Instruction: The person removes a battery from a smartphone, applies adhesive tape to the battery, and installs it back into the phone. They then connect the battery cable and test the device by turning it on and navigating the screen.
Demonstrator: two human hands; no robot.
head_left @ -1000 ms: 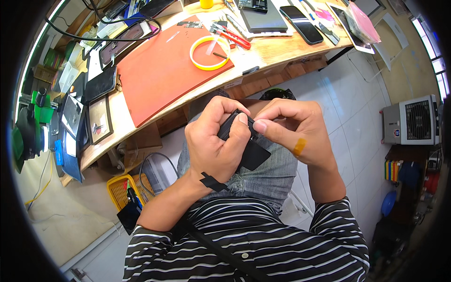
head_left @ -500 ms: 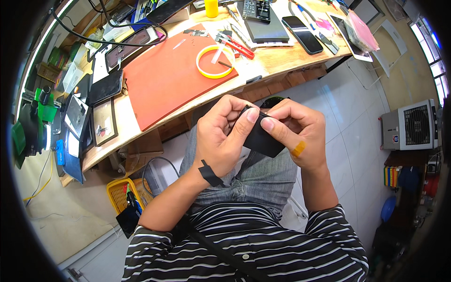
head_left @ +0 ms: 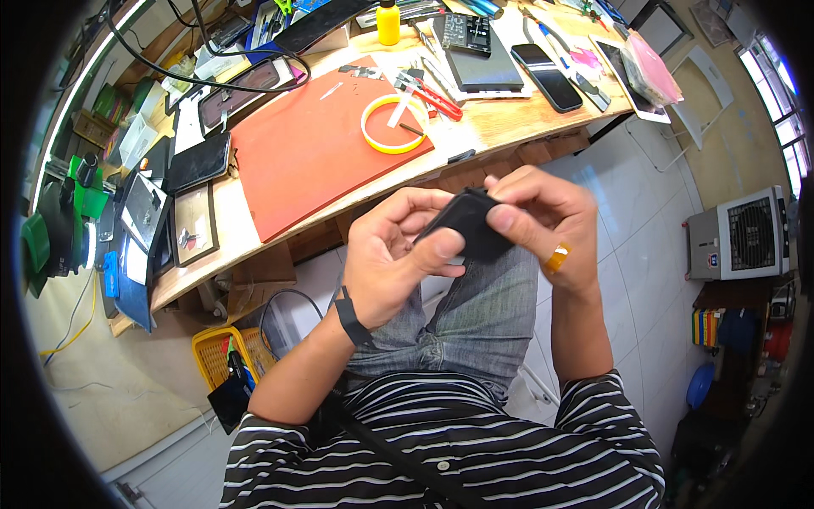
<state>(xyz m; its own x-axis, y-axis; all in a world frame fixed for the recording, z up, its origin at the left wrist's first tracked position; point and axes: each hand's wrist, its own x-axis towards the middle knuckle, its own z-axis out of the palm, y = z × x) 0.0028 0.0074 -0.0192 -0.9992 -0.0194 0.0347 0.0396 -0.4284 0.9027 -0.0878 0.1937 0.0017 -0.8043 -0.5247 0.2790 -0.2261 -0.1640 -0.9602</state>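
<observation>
Above my lap, in front of the workbench edge, both hands hold a flat black rectangular piece (head_left: 486, 235), slightly blurred, whose exact kind I cannot make out. My left hand (head_left: 392, 252) grips its left edge, thumb on the near face and fingers behind. At the upper right corner my right hand (head_left: 553, 222) pinches it between thumb and fingers. A strip of black tape crosses my left wrist, and a small amber tape piece sticks near the base of my right thumb. On the bench beyond lies an orange-red mat (head_left: 314, 161).
A yellow tape roll (head_left: 370, 140) and red-handled cutter (head_left: 438, 103) lie by the mat. Beyond stand a yellow bottle (head_left: 388, 24) and a black phone (head_left: 547, 78). Phone parts crowd the left. A yellow basket (head_left: 212, 348) sits below; an air cooler (head_left: 738, 233) stands right.
My hands have drawn slightly apart, and the black piece has turned and risen a little. My left fingers have loosened from the top edge to the side. The view has shifted slightly.
</observation>
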